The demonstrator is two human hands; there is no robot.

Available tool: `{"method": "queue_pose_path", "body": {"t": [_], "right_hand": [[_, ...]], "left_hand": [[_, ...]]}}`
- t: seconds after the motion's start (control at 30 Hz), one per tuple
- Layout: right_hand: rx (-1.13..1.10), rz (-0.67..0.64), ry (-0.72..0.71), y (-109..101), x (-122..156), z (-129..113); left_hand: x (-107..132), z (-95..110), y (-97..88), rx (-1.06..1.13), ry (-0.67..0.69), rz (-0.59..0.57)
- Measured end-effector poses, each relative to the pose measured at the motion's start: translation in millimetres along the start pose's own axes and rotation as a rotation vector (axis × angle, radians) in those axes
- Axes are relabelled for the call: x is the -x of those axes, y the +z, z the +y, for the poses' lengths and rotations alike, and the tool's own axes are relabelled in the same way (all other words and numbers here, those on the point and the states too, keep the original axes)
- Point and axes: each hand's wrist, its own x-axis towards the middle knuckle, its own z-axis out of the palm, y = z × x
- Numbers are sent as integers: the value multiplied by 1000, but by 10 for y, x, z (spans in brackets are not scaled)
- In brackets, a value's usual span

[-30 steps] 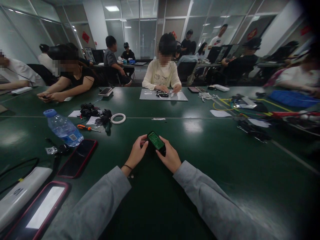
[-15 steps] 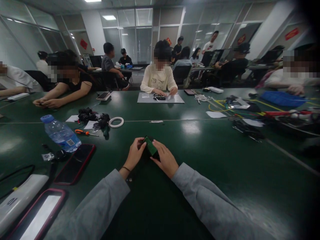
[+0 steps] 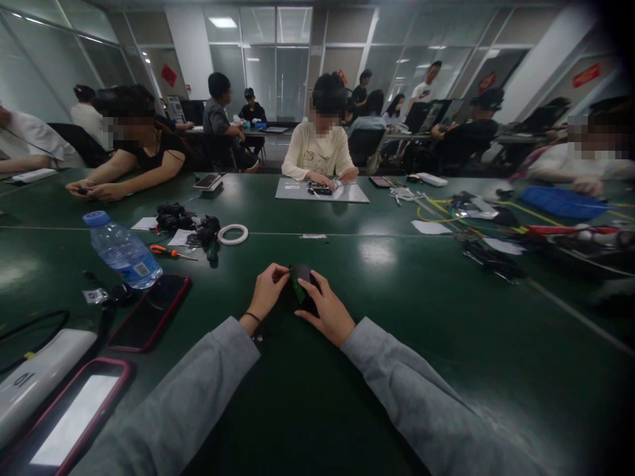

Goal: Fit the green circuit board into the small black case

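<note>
Between my hands is a small green circuit board (image 3: 298, 288) with a black block (image 3: 303, 272) against it. My left hand (image 3: 265, 293) pinches the upper left edge of the board between thumb and fingertips. My right hand (image 3: 331, 309) is wrapped round the right side of the same piece, fingers over its top and thumb below. Parts of the block are hidden under the right fingers. A few tiny shiny pieces (image 3: 258, 338) lie on the table by my left wrist.
Left on the green table (image 3: 397, 370) are a water bottle (image 3: 124, 252), phones (image 3: 151, 314), a white device (image 3: 44, 383) and an orange screwdriver (image 3: 171, 252). Beyond them lie a tape ring (image 3: 224, 239) and black cables (image 3: 173, 218). A co-worker (image 3: 320, 149) sits opposite; cables and a blue tray (image 3: 563, 201) are right.
The circuit board has been turned: its green face was broad toward me, and now it shows narrower with the black block visible beside it. Both hands have kept hold.
</note>
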Motion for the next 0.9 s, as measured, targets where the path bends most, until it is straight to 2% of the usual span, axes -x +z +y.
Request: {"method": "queue_pose_path", "body": {"t": [0.23,0.57,0.73,0.9], "right_hand": [[-30,-35,41,3,9,-33],[-72,-76,56,-21,-27,-15],[7,13,86,-12,-46,3],[32,117,154,7,-72,80]], "left_hand": [[-69,-23,-146,-2,18,-158],[-101,-26,-168,18,-22,-174],[-108,-14,-149,58,-49,-155],[-102,5,-142,-22,-18,-217]]}}
